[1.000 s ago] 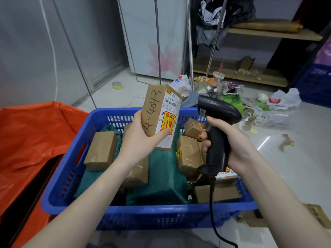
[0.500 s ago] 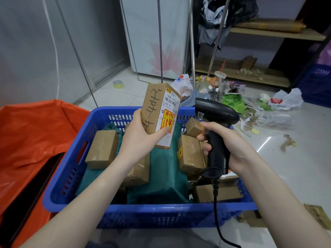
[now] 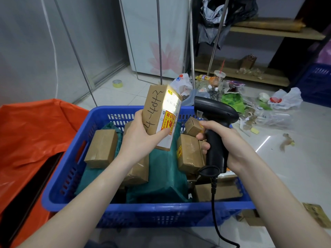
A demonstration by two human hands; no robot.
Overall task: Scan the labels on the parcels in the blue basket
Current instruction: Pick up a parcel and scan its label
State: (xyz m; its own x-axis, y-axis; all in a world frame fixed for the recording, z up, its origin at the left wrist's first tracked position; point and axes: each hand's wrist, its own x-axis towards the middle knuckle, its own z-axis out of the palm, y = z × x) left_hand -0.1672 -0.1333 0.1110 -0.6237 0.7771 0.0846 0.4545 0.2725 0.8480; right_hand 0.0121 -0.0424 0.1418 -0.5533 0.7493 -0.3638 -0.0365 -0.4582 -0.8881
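My left hand (image 3: 138,138) holds a tall brown cardboard parcel (image 3: 157,113) upright above the blue basket (image 3: 143,210). Black handwriting runs down the parcel's side, and its white label (image 3: 171,104) with a red-yellow fragile sticker faces right. My right hand (image 3: 225,140) grips a black corded barcode scanner (image 3: 215,126), its head pointing left at the label. Bright light washes out the label's top. Inside the basket lie several brown boxes (image 3: 102,147) and green poly bags (image 3: 164,178).
An orange sack (image 3: 30,140) lies left of the basket. Litter, plastic bags (image 3: 284,97) and bottles cover the tiled floor behind right. A yellow tape roll (image 3: 117,83) sits by the wall. Metal poles, a wooden shelf and a second blue crate (image 3: 317,81) stand behind.
A bright light now falls on the upper part of the parcel's label. Both hands have barely shifted.
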